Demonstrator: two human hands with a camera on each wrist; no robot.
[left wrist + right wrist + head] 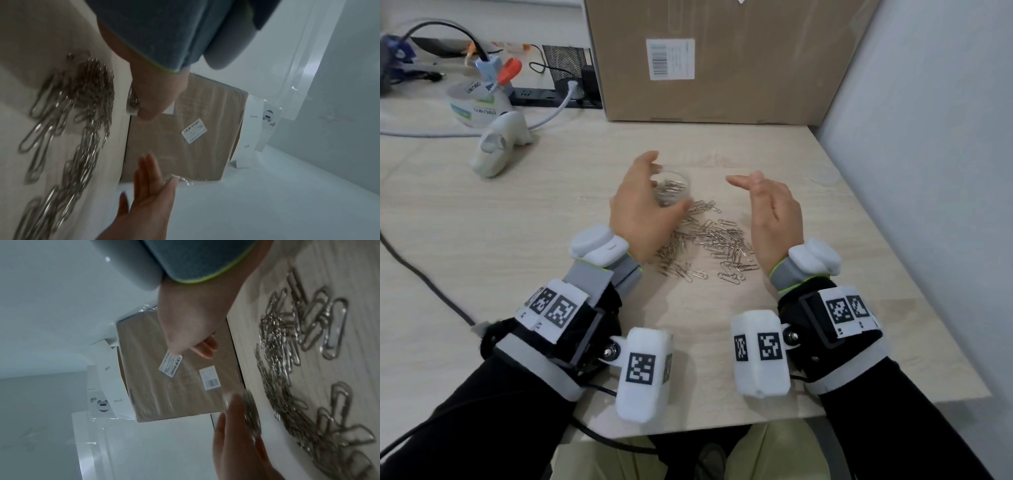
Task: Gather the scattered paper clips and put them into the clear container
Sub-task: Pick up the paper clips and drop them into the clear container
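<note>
A heap of silver paper clips (717,241) lies loose on the light wooden table (517,222), between my two hands. Just beyond its far left edge stands the clear container (675,185), with several clips inside. My left hand (642,209) curls round it, fingers on the far side and thumb on the near side. My right hand (770,209) hovers edge-on at the heap's right, fingers straight and holding nothing. The left wrist view shows the clips (82,104) blurred, with the right hand (150,191) flat. In the right wrist view the container (247,410) is a blur beside the left hand (236,443).
A big cardboard box (722,58) stands at the table's back edge. A pale wall (928,137) closes the right side. At the back left are a white handheld device (500,147), a tape roll (472,102) and a power strip (544,96). A dark cable (431,284) crosses the left.
</note>
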